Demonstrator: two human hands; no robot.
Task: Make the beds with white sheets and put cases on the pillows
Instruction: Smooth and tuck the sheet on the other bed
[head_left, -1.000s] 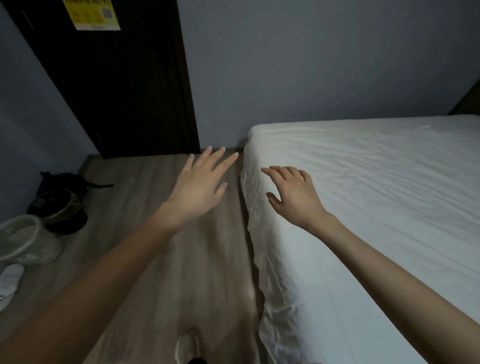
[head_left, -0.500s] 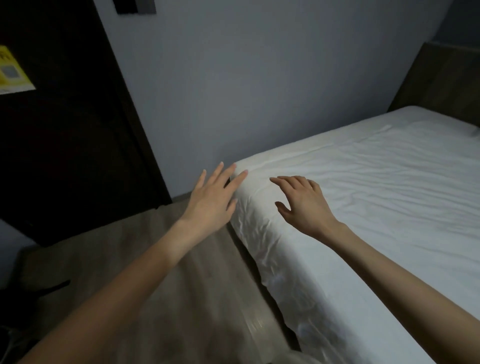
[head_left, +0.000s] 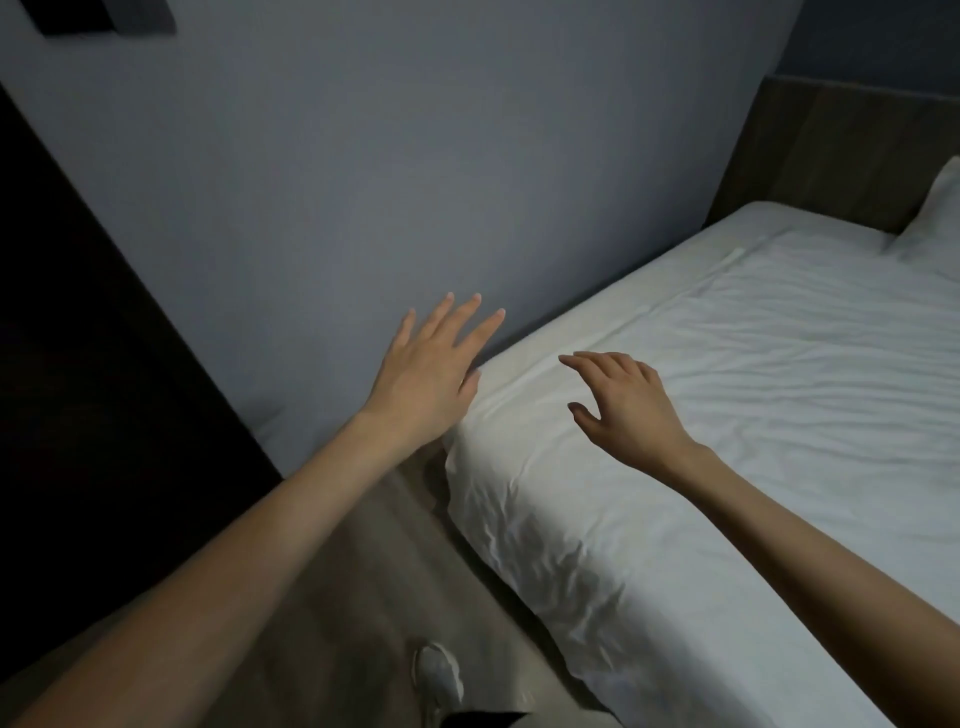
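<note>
Grey walls (head_left: 415, 171) frame a dim bedroom where a wrinkled white cotton sheet (head_left: 753, 415) covers the mattress. Left hand (head_left: 426, 379) stretches flat, fingers splayed, beside its corner; right hand (head_left: 623, 405) hovers, loosely curled, empty, above the sheet.

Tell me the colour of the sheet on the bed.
White, plain with no pattern, wrinkled; the sheet shows in the head view, the only one.
</note>
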